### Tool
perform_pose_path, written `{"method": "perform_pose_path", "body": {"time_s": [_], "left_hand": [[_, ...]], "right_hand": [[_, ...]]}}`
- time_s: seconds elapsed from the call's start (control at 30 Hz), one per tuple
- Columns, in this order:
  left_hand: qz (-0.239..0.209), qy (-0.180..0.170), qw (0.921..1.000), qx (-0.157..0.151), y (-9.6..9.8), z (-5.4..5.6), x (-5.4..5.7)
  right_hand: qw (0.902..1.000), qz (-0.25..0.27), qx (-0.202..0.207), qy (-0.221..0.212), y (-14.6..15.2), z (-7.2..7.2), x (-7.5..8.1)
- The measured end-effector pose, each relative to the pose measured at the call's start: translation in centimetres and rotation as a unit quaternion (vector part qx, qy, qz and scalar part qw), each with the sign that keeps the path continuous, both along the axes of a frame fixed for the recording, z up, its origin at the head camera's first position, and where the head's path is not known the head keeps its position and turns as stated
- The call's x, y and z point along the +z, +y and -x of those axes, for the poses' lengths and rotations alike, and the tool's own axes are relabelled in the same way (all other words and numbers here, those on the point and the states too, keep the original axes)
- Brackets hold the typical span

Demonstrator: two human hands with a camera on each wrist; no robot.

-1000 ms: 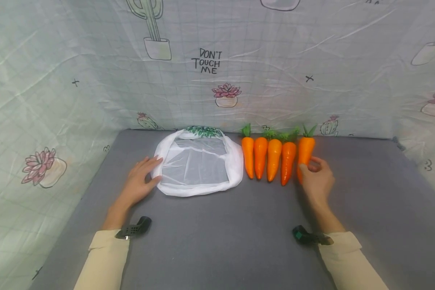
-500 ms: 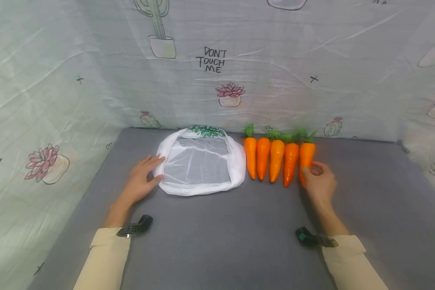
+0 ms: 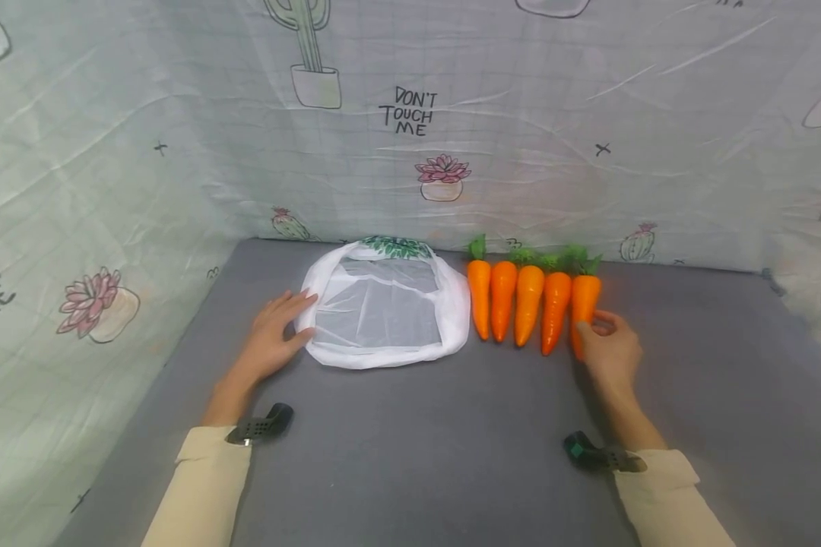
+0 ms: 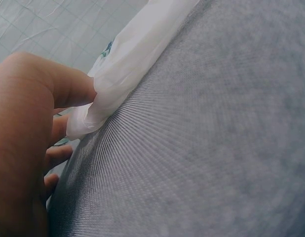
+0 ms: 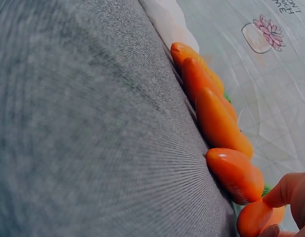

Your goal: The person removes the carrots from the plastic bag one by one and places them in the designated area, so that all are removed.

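Observation:
A white bag [image 3: 454, 311] with a rolled rim and green leaf print lies opened out on the grey table, its thin sheer inside showing. My left hand [image 3: 274, 338] rests at the bag's left rim, thumb and fingers spread and touching it; the left wrist view shows the thumb against the white rim [image 4: 125, 64]. Right of the bag, several orange carrots [image 3: 529, 304] with green tops lie side by side, tips toward me. At the row's right end, my right hand [image 3: 612, 353] pinches the last carrot [image 3: 584, 296] near its tip, which the fingers partly hide.
A pale cloth curtain [image 3: 520, 137] printed with cacti and lettering stands behind the table and along its sides. The grey tabletop [image 3: 410, 448] stretches in front of the bag and carrots. Each wrist wears a dark strap with a small camera [image 3: 280, 416].
My right hand has slid the last carrot left and slightly toward me, closing its gap to the row and straightening it. The left hand keeps its place at the bag. The head view has shifted slightly.

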State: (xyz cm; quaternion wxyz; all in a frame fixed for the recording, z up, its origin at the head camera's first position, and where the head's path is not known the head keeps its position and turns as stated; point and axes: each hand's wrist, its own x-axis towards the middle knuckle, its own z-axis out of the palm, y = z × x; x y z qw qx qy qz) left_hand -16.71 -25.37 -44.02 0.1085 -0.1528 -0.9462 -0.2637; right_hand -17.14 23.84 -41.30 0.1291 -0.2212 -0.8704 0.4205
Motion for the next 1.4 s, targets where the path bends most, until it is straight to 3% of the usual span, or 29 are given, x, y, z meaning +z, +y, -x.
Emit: {"method": "perform_pose_path", "body": {"time_s": [0.53, 1.07, 1.4], "left_hand": [[-0.010, 0.014, 0.9999, 0.001, -0.6, -0.7, 0.3], [-0.009, 0.008, 0.9999, -0.008, -0.5, -0.2, 0.2], [-0.012, 0.015, 0.9998, -0.008, -0.1, -0.2, 0.3]], "right_hand": [[0.9994, -0.014, 0.031, -0.011, -0.6, 0.1, 0.2], [0.9980, -0.028, 0.042, -0.038, 0.4, 0.2, 0.0], [0.9922, -0.046, 0.093, -0.070, 1.6, 0.1, 0.5]]}}
